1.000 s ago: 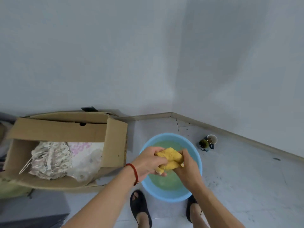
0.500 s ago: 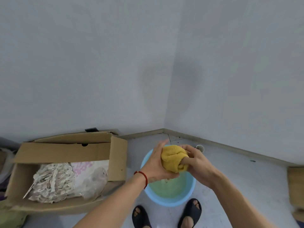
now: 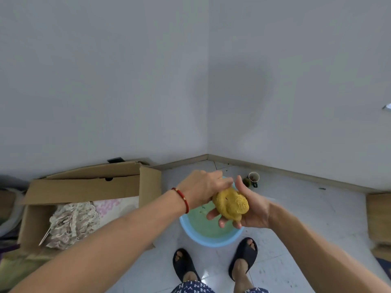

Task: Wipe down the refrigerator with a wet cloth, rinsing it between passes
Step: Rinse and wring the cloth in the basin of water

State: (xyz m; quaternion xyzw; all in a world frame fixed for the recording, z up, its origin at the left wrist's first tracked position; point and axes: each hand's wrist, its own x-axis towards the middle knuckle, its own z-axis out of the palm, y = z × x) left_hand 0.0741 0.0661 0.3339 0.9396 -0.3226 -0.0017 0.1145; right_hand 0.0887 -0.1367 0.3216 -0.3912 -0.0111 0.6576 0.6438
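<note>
Fingers (image 3: pixel 220 221) of the right hand (image 3: pixel 254 208) are curling up under a balled yellow cloth (image 3: pixel 231 204), thumb up, cupping and gripping it. Left hand (image 3: pixel 201 188) is coming over the top, fingers bent onto the cloth's upper edge, holding it too. Cloth is hanging above a blue basin (image 3: pixel 211 240) of greenish water on the floor. Red bracelet (image 3: pixel 183 199) on left wrist. Cardboard box (image 3: pixel 88 187) sitting left of the basin, mug (image 3: pixel 253 178) beyond it near the wall.
</note>
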